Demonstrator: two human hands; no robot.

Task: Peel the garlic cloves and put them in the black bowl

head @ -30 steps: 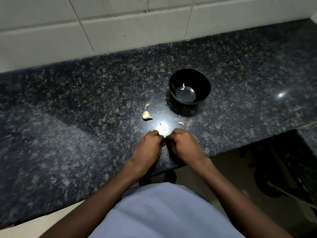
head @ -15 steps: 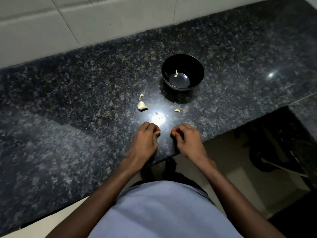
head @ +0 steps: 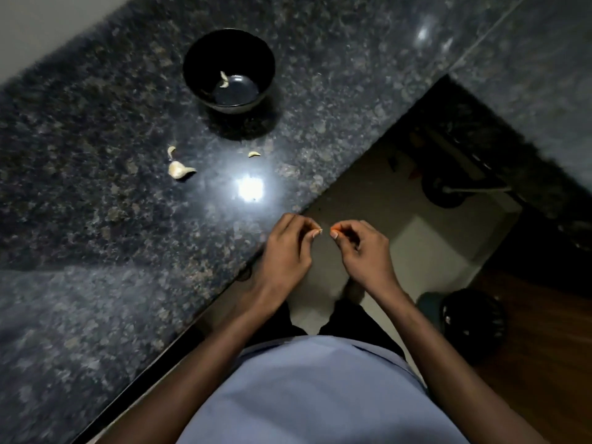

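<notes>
garlic clove [head: 180,170]: lay on granite counter [head: 96,219], near-left of the bowl
black bowl [head: 228,70]: upright on counter, one pale piece [head: 224,80] inside
skin bits [head: 253,154]: scattered between clove and bowl
left hand [head: 286,251]: at counter edge, fingers curled, pinched something tiny; what, cannot tell
right hand [head: 363,251]: off the counter, fingertips pinched together
bin [head: 474,318]: dark, on floor at right

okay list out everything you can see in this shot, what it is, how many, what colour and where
black bowl: one, black, on the counter, far side, upright
piece in the bowl: one, pale, on the bowl's floor; clove or skin, cannot tell
garlic clove: one, off-white, on the counter left of the bright glare
small pale bits: two, cream, one just beyond the clove, one in front of the bowl
countertop: one, dark speckled granite, left and top
bin-like object: one, dark, on the floor, lower right
shirt: one, light blue, bottom centre
left hand: at the counter edge, fingertips pinching something small and pale
right hand: over the floor, fingers curled, fingertips pinched together
</notes>
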